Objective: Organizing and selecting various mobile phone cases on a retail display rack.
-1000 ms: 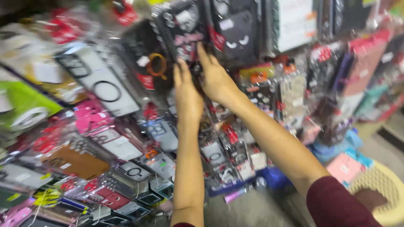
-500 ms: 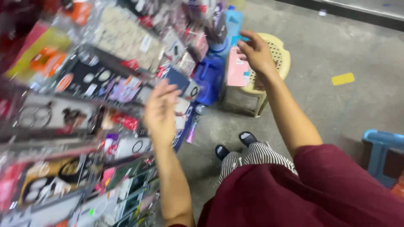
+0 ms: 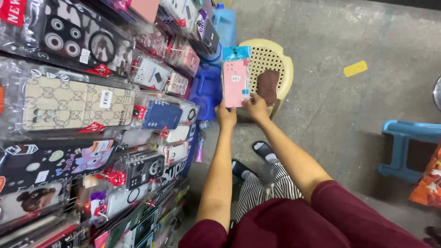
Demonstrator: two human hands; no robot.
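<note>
A pink phone case in a clear sleeve with a blue header card [image 3: 235,76] is held upright at the upper centre of the frame, above a cream plastic stool [image 3: 280,62] on which a brown cloth [image 3: 268,86] is draped. The package is pinched by its bottom edge from both sides: the left hand [image 3: 225,115] is closed on the lower left corner, the right hand [image 3: 256,106] on the lower right corner, with the fingers curled onto the sleeve. The long axis of the package runs up the frame, away from the hands, so that the header card lies farthest from the wrists. Both arms are stretched forward from the lower centre; neither hand appears clearly nearer.

The left half of the frame is filled by a display rack of packaged phone cases [image 3: 78,105] in many patterns. A blue water jug [image 3: 205,87] is seen beside the stool, a blue plastic stool [image 3: 406,142] at the right edge, and a yellow scrap [image 3: 355,68] on the concrete floor [image 3: 349,105].
</note>
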